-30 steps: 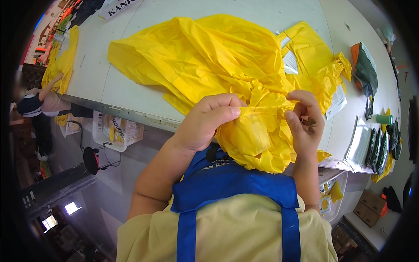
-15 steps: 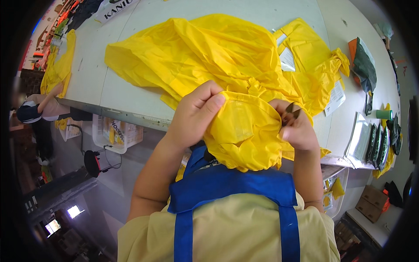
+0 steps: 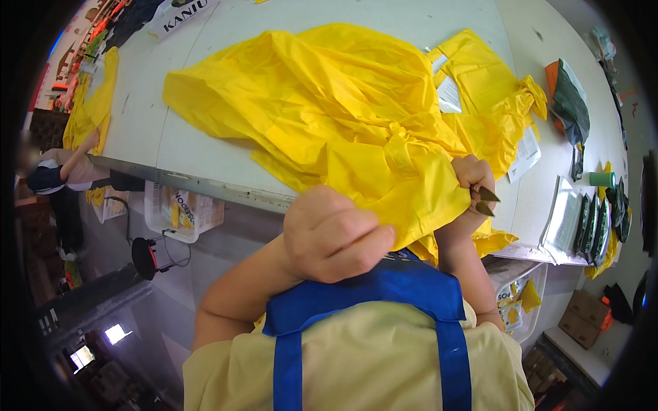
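A large yellow garment (image 3: 329,109) of thin, crinkled fabric spreads over the table, its near end hanging over the edge towards my body. My left hand (image 3: 339,233) is closed, its knuckles up, with the garment's near corner pinched at the fingertips. On the other side my right hand (image 3: 469,185) is closed round the right part of that same edge. Thread snips (image 3: 485,199) sit in my right hand too, their two dark blades pointing outward to the right and standing apart. Between my hands the fabric is stretched into a fairly flat panel.
Folded yellow garments (image 3: 473,61) with white labels lie beyond at the right. Farther right are a dark green pouch (image 3: 570,103), a green tape roll (image 3: 602,179) and dark packets (image 3: 591,226). White bins (image 3: 212,220) stand below the table. A co-worker (image 3: 58,168) handles yellow fabric at left.
The gathered opening held up between my hands is now flattened out. My left hand has dropped and turned knuckles up; my right hand has shifted slightly right, the snips now pointing outward.
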A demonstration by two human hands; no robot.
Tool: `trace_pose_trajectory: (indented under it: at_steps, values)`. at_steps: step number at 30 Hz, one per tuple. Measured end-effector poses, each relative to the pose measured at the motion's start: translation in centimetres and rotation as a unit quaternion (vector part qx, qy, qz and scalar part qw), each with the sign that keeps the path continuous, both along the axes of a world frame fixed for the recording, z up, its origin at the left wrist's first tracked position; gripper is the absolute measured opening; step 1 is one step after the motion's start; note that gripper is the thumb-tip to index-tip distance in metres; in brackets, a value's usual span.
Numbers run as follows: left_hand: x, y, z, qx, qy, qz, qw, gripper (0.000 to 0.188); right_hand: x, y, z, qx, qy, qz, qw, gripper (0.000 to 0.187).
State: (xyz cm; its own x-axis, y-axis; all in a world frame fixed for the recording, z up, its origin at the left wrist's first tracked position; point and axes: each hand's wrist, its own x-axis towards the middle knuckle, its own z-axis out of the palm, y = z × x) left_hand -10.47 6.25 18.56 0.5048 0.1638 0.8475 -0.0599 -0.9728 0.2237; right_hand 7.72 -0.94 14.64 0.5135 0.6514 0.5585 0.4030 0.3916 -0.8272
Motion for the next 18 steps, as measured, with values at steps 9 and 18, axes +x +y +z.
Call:
trace_pose_trajectory:
  at_steps: [9,18]
  values:
    - [-1.4,0.4,-0.4,-0.089,-0.020,0.093,0.991,0.026,0.3,-1.5,-1.0,-0.046,0.015,0.149,0.988,0.029]
    - [-1.4,0.4,-0.2,-0.265,0.063,0.088,0.958,0.040,0.7,-2.5,0.8,-0.293,-0.091,0.155,0.939,0.035]
